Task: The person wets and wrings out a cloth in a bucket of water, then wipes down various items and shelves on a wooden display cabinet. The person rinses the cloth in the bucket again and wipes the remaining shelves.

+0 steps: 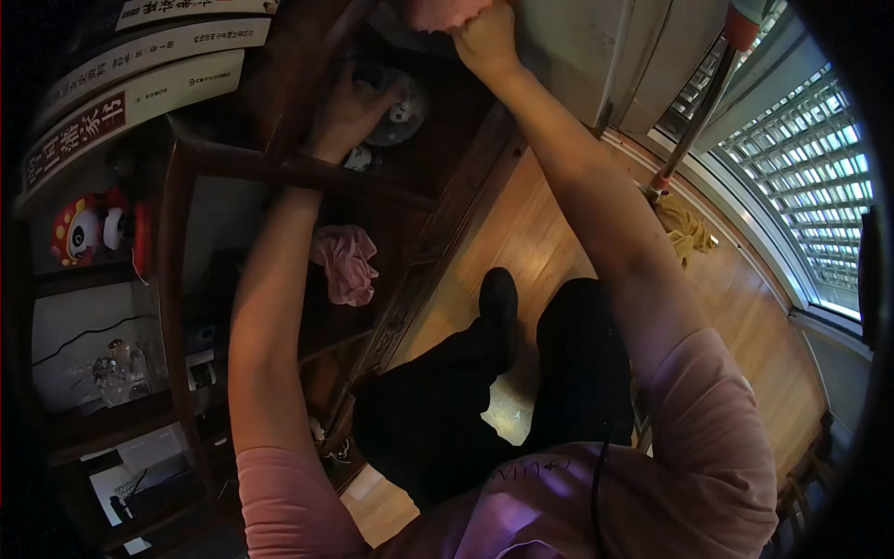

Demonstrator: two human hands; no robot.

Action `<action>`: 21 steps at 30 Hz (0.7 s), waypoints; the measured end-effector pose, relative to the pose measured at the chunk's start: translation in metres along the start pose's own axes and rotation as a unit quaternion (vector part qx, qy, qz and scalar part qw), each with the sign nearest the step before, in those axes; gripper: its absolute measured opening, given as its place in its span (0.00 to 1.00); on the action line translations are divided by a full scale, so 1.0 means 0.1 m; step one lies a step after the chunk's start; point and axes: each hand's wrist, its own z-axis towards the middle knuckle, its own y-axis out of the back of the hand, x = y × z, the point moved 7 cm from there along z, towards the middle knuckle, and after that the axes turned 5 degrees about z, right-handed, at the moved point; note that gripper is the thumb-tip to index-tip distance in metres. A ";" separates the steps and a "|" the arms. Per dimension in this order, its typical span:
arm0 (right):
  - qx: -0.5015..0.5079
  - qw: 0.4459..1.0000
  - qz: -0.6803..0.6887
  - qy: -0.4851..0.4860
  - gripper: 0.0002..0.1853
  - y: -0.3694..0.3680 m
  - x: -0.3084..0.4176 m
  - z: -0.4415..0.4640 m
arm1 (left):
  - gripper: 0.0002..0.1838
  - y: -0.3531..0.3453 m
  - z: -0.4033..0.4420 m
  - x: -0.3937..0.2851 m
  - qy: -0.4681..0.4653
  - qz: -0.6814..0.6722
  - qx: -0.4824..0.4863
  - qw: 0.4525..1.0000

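Left hand (pixel 348 116) half-curled around a likely fragile glass ornament (pixel 406 121), best held underneath; right hand (pixel 486 41) clenches soft pink cloth (pixel 443 12).

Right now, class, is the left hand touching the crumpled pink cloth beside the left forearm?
Apart: the head view shows the dark wooden rail between the left hand and the crumpled pink cloth.

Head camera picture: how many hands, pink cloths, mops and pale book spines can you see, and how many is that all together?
Hands: 2 (left hand, right hand)
Pink cloths: 2 (the second, seemingly cloth too, is in the right hand, cut off by the edge)
Mop: 1
Pale book spines: 3
Total: 8
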 end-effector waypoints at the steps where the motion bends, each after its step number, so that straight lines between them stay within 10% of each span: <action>1: -0.030 0.992 0.113 -0.052 0.18 -0.07 -0.08 -0.10 | 0.48 0.02 -0.02 -0.06 -0.013 -0.008 0.008 1.000; 10: 0.136 0.947 0.103 -0.272 0.07 0.00 -0.37 -1.29 | 0.43 0.24 -0.30 0.01 -0.107 -0.133 -0.069 0.983; 21: 0.283 0.916 0.210 -0.192 0.10 0.85 0.23 -1.54 | 0.28 0.51 -1.01 0.27 0.053 -0.075 -0.026 0.995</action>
